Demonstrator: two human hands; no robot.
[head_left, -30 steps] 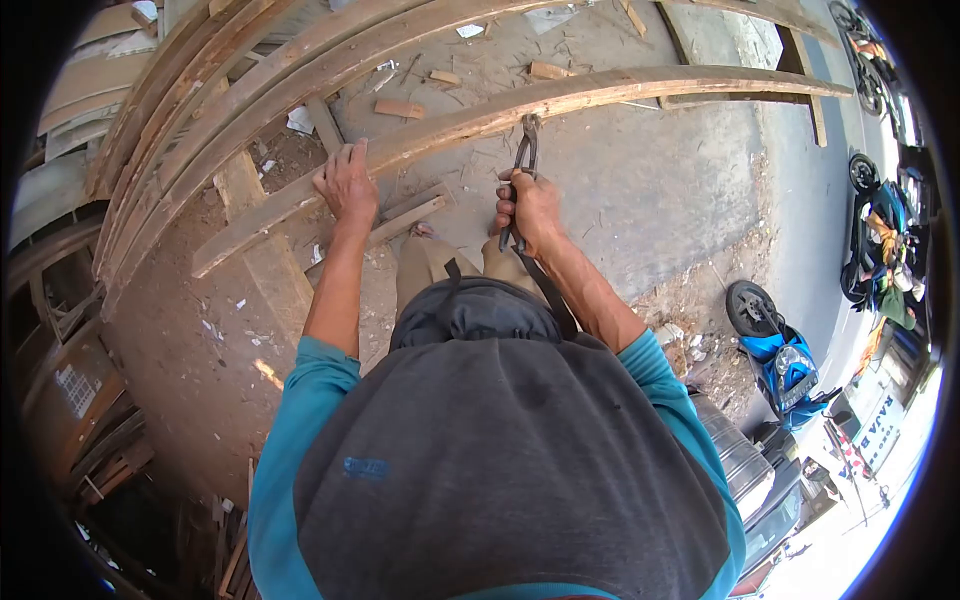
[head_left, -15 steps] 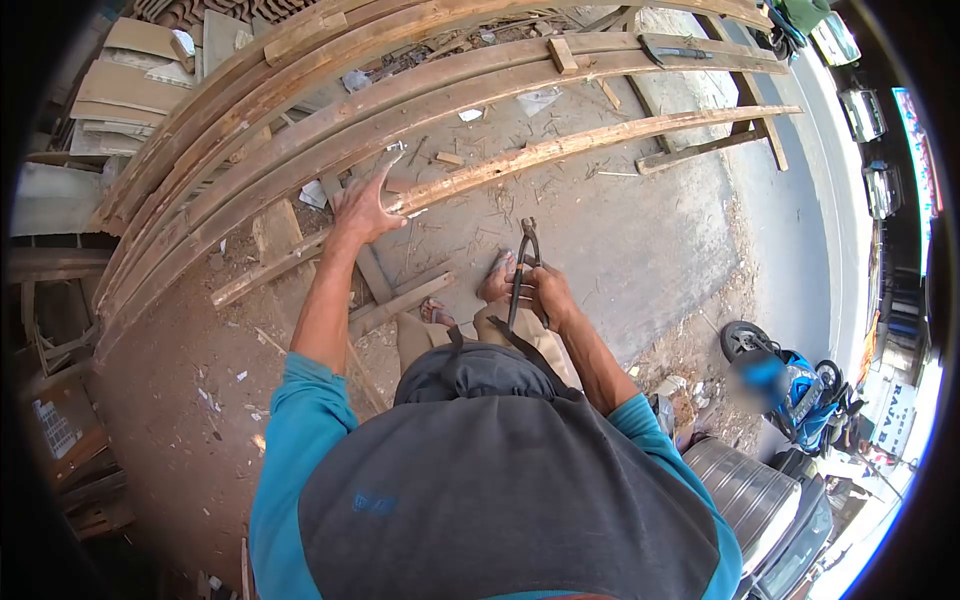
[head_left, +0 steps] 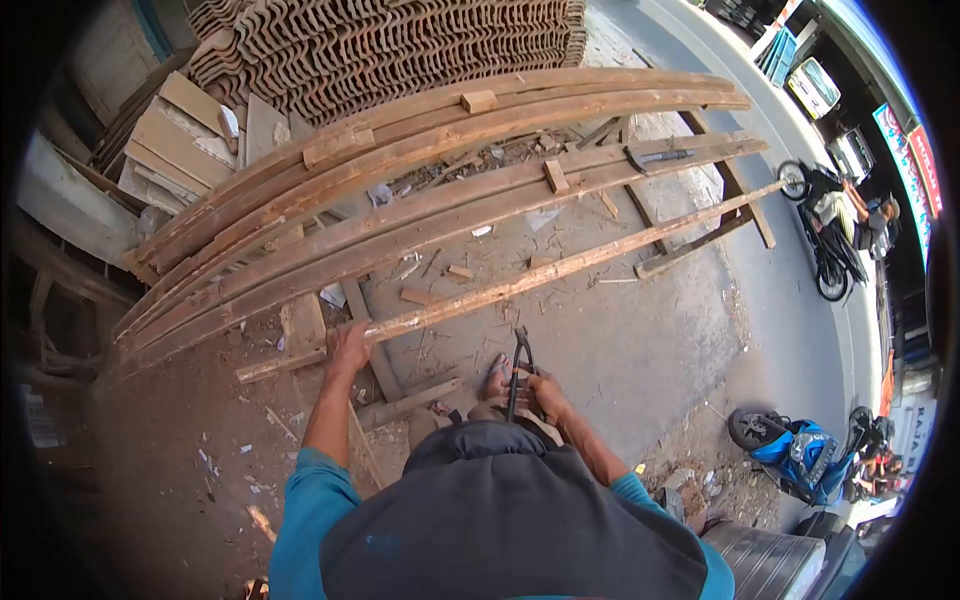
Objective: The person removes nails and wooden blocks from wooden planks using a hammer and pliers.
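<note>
My left hand is closed around a long, narrow wooden batten near its left end. The batten slants up to the right, its surface worn and pale in patches. In front of my lap, my right hand grips long-handled pincers. Their jaws point away from me, apart from the batten, and the handles stand spread. Beyond the batten, a hammer and a small wood block rest on long beams.
Thicker beams lie farther back, before stacked roof tiles. Wood scraps litter the ground. A blue motorcycle is parked at right. On the road, a person sits on another motorcycle. A ribbed metal drum stands at lower right.
My left hand has gone from thumb spread wide to closed on the batten. The view has tilted up, bringing in the roof tiles and a rider. My right hand keeps the pincers.
</note>
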